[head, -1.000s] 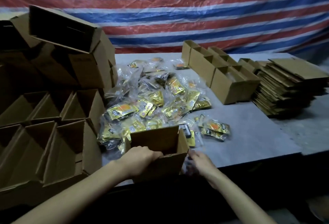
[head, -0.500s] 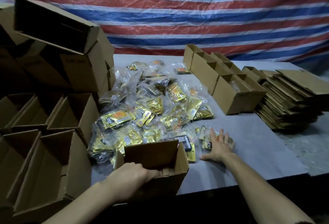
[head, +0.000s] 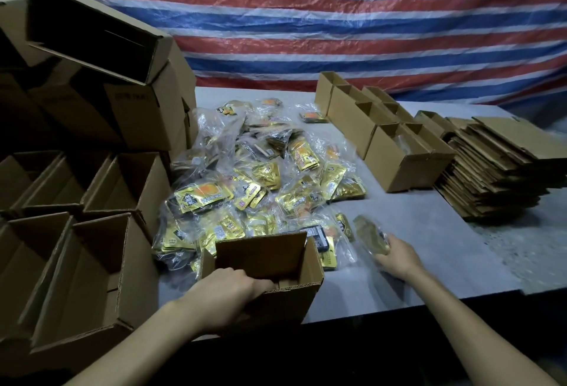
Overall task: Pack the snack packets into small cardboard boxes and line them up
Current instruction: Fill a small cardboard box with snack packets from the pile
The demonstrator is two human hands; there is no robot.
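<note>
- Gripped the near rim of the open small cardboard box (head: 294,303) with the left hand (head: 227,290), at the grey table (head: 429,247) front edge.
- Pinched a blurred snack packet (head: 369,237) in the right hand (head: 399,255), beside the packet pile (head: 260,183).
- Backed by a striped tarpaulin (head: 337,33); lined-up boxes (head: 402,168) and flattened cartons (head: 497,165) further right.

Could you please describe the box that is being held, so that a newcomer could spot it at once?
Start at the grey table and its heap of snack packets; at the heap's near edge stands one small open cardboard box. Unlike the row of boxes on the right or the clustered boxes on the left, it stands alone and the left hand grips its near rim.
</note>
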